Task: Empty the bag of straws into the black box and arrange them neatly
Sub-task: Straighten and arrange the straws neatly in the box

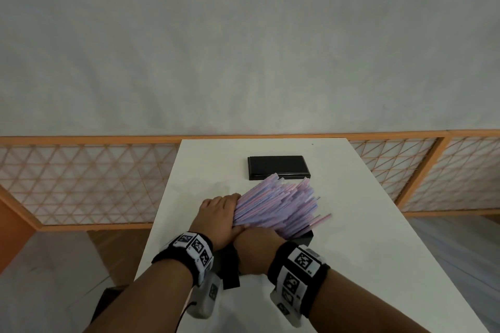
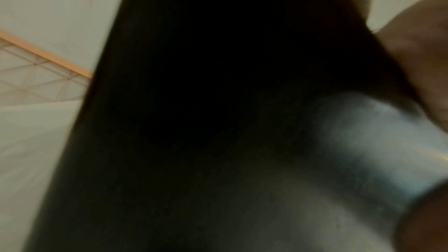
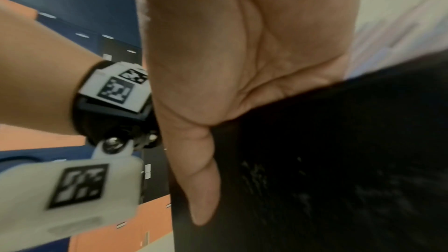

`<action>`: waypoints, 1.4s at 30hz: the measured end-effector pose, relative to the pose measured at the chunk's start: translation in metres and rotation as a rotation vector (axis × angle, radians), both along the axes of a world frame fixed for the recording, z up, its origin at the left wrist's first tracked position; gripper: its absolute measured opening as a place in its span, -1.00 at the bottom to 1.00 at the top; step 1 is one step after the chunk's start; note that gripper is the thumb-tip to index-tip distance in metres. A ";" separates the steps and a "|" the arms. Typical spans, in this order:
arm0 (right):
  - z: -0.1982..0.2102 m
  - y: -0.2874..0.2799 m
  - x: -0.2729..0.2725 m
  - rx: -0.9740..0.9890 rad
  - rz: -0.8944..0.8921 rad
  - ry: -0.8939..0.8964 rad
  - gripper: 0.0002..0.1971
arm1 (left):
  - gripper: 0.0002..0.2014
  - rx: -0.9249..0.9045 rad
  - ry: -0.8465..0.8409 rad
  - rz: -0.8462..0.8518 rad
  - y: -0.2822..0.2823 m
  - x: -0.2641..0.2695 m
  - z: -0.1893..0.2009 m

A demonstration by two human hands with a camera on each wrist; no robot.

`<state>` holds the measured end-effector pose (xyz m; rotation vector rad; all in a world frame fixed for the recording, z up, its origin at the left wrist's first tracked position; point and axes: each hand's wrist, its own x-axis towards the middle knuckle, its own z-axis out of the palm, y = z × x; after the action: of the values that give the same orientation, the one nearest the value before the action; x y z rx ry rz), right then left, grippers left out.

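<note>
A thick bundle of pink and lilac straws [image 1: 278,204] stands in the black box [image 1: 304,239] near the front of the white table [image 1: 359,265], fanning up and to the right. My left hand [image 1: 220,213] wraps the bundle's left side, fingers curled over its top. My right hand [image 1: 257,247] curls over the bundle's near side at the box's mouth, with its fingertips hidden. The thumbs touch. The left wrist view is blurred and mostly filled by the box wall [image 2: 194,102]. The right wrist view shows a palm and thumb against the box [image 3: 327,160], with straws [image 3: 397,26] above.
A flat black lid [image 1: 278,166] lies on the table behind the straws. An orange lattice fence [image 1: 81,184] runs behind the table's far end. The table edges drop to the floor on both sides.
</note>
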<state>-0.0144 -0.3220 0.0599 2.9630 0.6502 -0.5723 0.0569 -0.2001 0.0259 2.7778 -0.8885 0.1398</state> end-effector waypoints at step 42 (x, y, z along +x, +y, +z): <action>0.011 -0.002 -0.012 -0.002 -0.141 0.003 -0.79 | -0.39 0.013 -0.010 0.018 -0.005 -0.005 0.007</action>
<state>-0.0263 -0.3238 0.0709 3.0238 0.4425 -0.5861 0.0515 -0.2049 0.0332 2.8003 -0.8705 0.1507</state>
